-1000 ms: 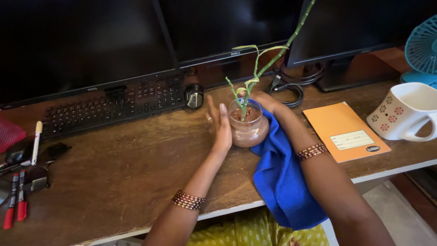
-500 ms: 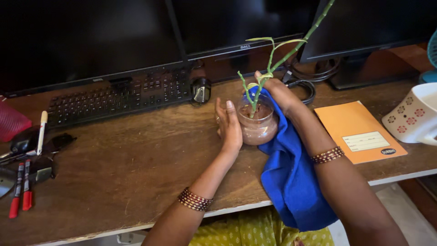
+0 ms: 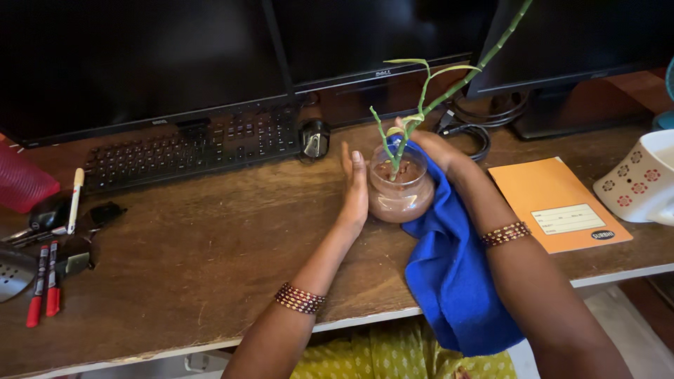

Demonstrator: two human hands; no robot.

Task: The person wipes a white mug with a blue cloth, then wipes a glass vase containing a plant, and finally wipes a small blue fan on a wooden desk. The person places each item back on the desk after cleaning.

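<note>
My left hand (image 3: 354, 186) lies flat and open against the left side of the glass bowl (image 3: 401, 191), palm to the glass, fingers straight up, bracing rather than gripping. My right hand (image 3: 437, 149) is behind the bowl with the blue cloth (image 3: 449, 281) bunched under it; the fingers look closed over the cloth against the far side of the glass, though the bowl hides most of them. The bowl sits on the wooden desk (image 3: 196, 260), just in front of the mouse (image 3: 315, 137) and the right end of the keyboard (image 3: 186, 146).

What worries me is the plant (image 3: 449, 88). Its long stalk leans far to the right, up past the monitor (image 3: 583, 35), so I judge the bowl top-heavy that way. If I push too hard with the cloth, the round glass could roll or slide under my flat palm, which has no real hold on it. Any water inside could then spill toward the keyboard or the orange notebook (image 3: 554, 203). The cloth hangs over the desk edge, and a tug on it could drag the bowl. The stalk could also knock the monitor. The white mug (image 3: 642, 186) stands well apart.
</note>
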